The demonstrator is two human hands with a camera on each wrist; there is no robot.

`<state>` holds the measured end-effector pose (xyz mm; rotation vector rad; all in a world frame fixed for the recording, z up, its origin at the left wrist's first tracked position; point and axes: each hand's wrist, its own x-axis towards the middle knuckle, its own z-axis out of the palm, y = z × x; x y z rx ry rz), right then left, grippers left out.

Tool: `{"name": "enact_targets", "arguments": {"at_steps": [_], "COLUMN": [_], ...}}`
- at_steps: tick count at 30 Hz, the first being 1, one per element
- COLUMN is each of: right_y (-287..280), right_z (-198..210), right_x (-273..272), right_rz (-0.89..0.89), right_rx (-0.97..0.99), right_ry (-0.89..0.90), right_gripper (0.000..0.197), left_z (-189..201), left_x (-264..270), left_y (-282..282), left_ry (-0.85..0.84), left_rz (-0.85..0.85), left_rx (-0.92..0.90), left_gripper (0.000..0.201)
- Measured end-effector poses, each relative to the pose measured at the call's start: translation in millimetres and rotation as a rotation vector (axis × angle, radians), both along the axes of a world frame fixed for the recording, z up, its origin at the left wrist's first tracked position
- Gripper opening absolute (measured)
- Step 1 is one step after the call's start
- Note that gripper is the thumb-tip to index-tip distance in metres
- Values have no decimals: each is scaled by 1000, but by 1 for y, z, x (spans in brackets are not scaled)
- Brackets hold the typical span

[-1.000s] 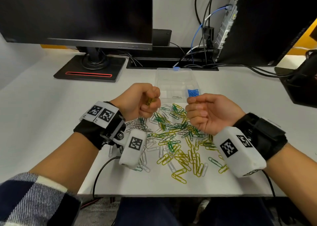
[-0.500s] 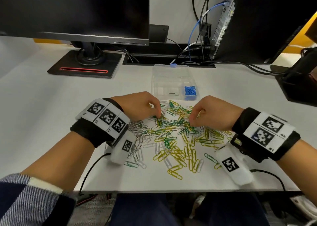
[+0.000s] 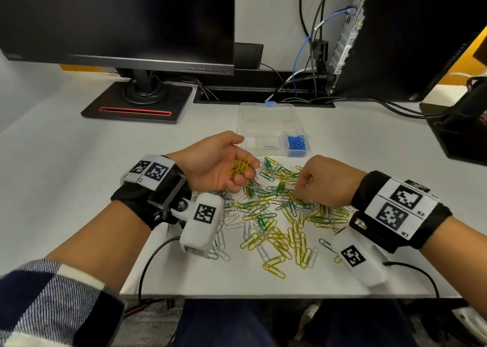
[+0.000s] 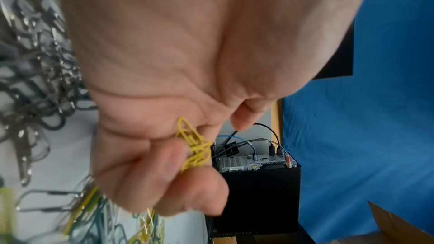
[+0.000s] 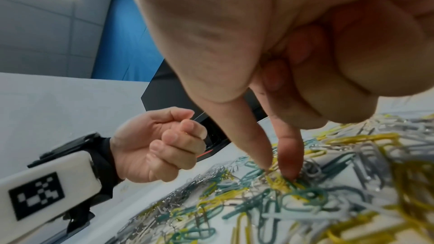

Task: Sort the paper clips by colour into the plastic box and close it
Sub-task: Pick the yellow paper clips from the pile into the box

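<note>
Centrally in the head view, the left hand cups a bunch of yellow clips, fingers curled round them. Right of it, the right hand pinches into the mixed clip pile. Above, the plastic box stands open with blue clips in its lower right compartment.

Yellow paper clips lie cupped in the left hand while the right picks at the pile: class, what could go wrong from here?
1. The yellow paper clips lie in the loosely cupped left hand; tipping it could spill them back into the mixed pile.
2. The right hand pinches among tangled clips, so a green one may come along.
3. The plastic box is clear, so its dividers are easily misjudged.
</note>
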<state>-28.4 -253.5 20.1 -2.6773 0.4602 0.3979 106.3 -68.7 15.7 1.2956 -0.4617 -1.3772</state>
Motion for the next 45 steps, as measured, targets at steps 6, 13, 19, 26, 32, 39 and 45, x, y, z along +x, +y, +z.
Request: {"name": "enact_targets", "arguments": {"at_steps": [6,13,19,26,32,39,45], "right_y": [7,2,-6,-13,-6,-24,-20], "right_z": [-1,0,7,19,33,48,38], "right_x": [2,-1,-8,-27,-37,-37,-49], "right_rz": [23,23,4,33,222,124,31], "right_rx": [-40,42,66,-323,-778,-697,-241], "right_ry": [27,-40,-78,-166,-3,-10,-89], "right_gripper": [27,14,12,6,6,6,21], "left_z": [0,12,17,17,15,12,13], "left_x": [3,3,-11,-20,-19,-22,-23], "left_y": [2,0,-4,-8,-6,-9,-11], "left_ry": [-35,-545,-1045,-1275,-1336,-1351,-1301], "left_rz": [13,87,-146,-206,-224,-252,-340], "left_rx": [58,320,456,461,513,422,394], "left_gripper": [50,34,21,5,13,18,32]}}
